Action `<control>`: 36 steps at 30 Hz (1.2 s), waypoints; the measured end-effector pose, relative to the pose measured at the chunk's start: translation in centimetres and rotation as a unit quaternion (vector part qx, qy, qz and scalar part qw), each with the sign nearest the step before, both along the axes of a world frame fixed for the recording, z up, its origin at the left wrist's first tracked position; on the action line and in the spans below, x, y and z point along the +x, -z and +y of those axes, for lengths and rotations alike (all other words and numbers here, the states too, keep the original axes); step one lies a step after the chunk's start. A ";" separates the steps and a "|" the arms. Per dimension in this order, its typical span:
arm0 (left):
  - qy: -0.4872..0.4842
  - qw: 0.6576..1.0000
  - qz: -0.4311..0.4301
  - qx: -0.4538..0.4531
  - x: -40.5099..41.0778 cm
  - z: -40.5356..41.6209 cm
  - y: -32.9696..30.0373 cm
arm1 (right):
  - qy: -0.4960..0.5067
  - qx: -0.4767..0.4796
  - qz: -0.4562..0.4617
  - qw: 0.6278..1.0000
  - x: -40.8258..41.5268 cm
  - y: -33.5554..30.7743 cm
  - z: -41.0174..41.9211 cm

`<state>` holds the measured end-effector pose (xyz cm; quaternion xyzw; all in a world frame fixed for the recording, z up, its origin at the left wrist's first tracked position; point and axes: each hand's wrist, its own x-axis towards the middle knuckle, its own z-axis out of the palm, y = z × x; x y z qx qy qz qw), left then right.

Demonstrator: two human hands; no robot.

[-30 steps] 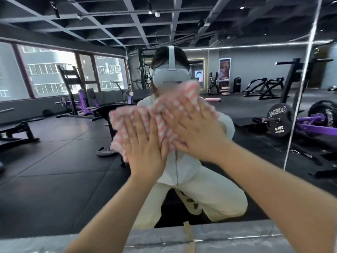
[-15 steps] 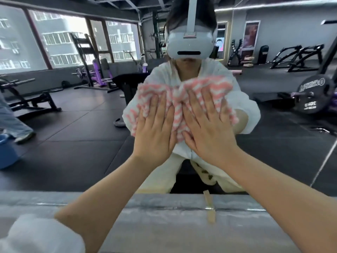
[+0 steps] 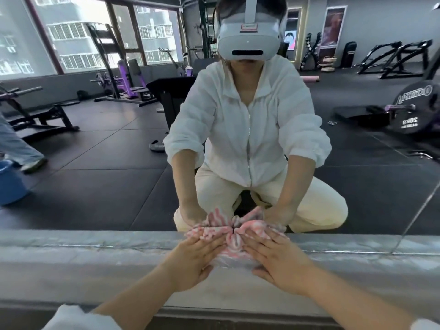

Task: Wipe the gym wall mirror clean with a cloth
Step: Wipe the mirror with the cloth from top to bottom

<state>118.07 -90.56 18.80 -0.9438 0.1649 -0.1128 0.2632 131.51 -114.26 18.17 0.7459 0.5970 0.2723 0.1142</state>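
Observation:
The wall mirror (image 3: 107, 182) fills the view and reflects a crouching person in white. A pink and white striped cloth (image 3: 234, 241) is bunched at the mirror's bottom edge, where the glass meets a grey metallic ledge (image 3: 83, 256). My left hand (image 3: 195, 260) presses flat on the cloth's left side with straight fingers. My right hand (image 3: 276, 260) presses flat on its right side in the same way. The cloth's lower part lies on the ledge between my hands.
A vertical seam in the mirror (image 3: 419, 210) runs at the right. A blue bucket (image 3: 10, 184) and another person's leg (image 3: 16, 148) show in the reflection at the left. Gym benches, racks and a weight plate (image 3: 414, 108) are reflected behind.
Both hands have slid the cloth down the mirror from head height to its bottom edge on the ledge. My view has tilted downward with them.

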 end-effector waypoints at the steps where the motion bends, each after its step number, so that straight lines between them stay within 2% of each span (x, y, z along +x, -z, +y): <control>1: 0.000 1.000 -0.007 0.003 0.0 -0.2 -0.1 | 0.000 -0.005 0.002 1.000 -0.1 -0.1 -0.1; 4: 0.010 0.999 -0.039 0.004 -0.2 -0.3 -0.4 | -0.007 0.020 -0.025 0.999 -0.5 -1.1 -0.2; 8: 0.030 0.982 -0.178 -0.046 1.7 -1.3 -5.4 | -0.010 0.158 -0.089 0.983 0.4 -6.6 0.5; 11: 0.048 0.956 -0.279 -0.078 3.8 -2.4 -12.8 | 0.008 0.253 -0.137 0.958 1.6 -13.6 1.2; 14: 0.033 0.923 -0.352 -0.153 5.4 -3.2 -18.9 | 0.051 0.333 -0.147 0.930 2.2 -19.7 1.7; 17: 0.037 0.898 -0.392 -0.196 6.5 -4.0 -20.8 | 0.071 0.356 -0.140 0.921 2.3 -21.3 2.3; 20: 0.055 0.913 -0.367 -0.172 6.7 -4.3 -18.7 | 0.062 0.349 -0.139 0.925 2.5 -18.8 2.5; 23: 0.066 0.939 -0.320 -0.105 6.0 -3.6 -15.1 | 0.036 0.310 -0.147 0.939 2.7 -14.5 1.4; 26: 0.071 0.962 -0.261 -0.028 5.2 -2.6 -10.5 | 0.035 0.229 -0.126 0.965 2.2 -9.4 -0.2; 30: 0.068 0.987 -0.143 0.026 4.0 -2.6 -4.8 | 0.032 0.086 -0.088 0.992 1.5 -3.7 -2.1; 34: 0.017 0.999 -0.021 0.035 2.9 -4.1 -0.6 | 0.061 -0.026 0.003 0.998 1.0 -0.4 -3.2; 36: 0.007 1.000 0.005 0.028 2.6 -4.8 -0.4 | 0.071 -0.046 0.024 0.996 0.7 -0.2 -3.6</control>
